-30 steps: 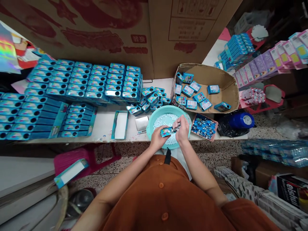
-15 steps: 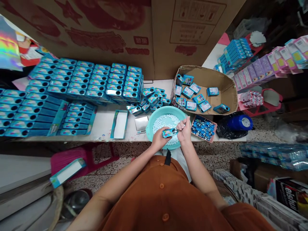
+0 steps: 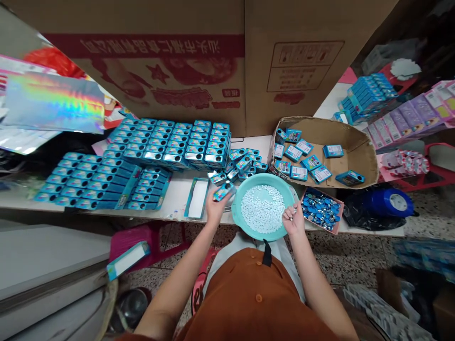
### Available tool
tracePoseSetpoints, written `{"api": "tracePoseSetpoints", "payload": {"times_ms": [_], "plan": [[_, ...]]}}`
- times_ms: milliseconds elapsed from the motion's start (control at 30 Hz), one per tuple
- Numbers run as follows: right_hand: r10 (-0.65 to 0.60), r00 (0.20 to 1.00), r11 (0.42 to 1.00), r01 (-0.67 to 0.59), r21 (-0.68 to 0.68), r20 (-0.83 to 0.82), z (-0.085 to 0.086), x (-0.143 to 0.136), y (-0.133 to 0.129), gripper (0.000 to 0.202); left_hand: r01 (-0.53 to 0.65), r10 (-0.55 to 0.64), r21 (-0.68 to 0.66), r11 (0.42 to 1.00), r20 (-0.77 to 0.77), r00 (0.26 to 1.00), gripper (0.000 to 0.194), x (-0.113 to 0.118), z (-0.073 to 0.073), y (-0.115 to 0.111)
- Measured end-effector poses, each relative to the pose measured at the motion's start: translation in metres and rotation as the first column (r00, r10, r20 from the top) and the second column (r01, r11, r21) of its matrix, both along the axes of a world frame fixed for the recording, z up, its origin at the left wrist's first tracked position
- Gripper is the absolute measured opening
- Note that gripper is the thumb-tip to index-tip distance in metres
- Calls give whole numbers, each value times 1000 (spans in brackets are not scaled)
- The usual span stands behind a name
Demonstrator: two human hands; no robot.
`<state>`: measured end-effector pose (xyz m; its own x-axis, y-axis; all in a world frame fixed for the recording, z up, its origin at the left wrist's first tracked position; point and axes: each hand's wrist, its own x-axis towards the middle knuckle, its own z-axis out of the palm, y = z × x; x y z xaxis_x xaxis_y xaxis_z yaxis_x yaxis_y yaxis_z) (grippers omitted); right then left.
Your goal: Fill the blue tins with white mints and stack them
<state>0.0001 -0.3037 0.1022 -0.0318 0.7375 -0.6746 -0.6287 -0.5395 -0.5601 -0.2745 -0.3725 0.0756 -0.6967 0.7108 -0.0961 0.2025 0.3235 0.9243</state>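
My left hand (image 3: 215,207) grips a small blue printed tin (image 3: 223,191) just left of the turquoise bowl (image 3: 237,215). The tin has a round dark spot at one end. Small white pellets (image 3: 259,222) cover much of the bowl's bottom. Over the bowl's right rim is my right hand (image 3: 295,220), its fingers curled in; what they hold, if anything, is too small to make out. Loose blue tins (image 3: 244,163) lie in a heap behind the bowl. Right of that hand, a pink-edged box (image 3: 336,227) contains many round blue and silver caps (image 3: 322,208).
Stacked blue tins (image 3: 167,142) fill the table's left side. An open blue tray (image 3: 197,199) with a white bottom lies near the front edge. A cut-down carton (image 3: 362,166) with scattered blue tins stands right of the bowl. Behind rises a large cardboard box (image 3: 199,85).
My hands have come apart. The left has carried the tin leftward, off the bowl, while the right has moved to the bowl's right rim. The camera view has shifted.
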Motion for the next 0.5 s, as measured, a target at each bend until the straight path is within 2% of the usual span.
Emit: {"api": "tracePoseSetpoints", "payload": {"times_ms": [100, 233, 400, 500], "plan": [[-14, 1000, 999, 14, -31, -6, -3, 4, -3, 45, -116, 113, -34, 993, -80, 990, 50, -41, -8, 19], [-49, 998, 996, 46, -78, -41, -8, 9, -2, 39, -85, 79, -46, 995, -119, 990, 50, -76, -19, 41], [-118, 989, 980, 101, -174, -88, -13, 11, 3, 33, -45, 28, -101, 994, -158, 987, 47, -97, -35, 63], [-101, 992, 981, 87, -176, -76, -16, 11, 7, 34, -46, 21, -97, 994, -236, 972, 67, -98, -41, 64]]}}
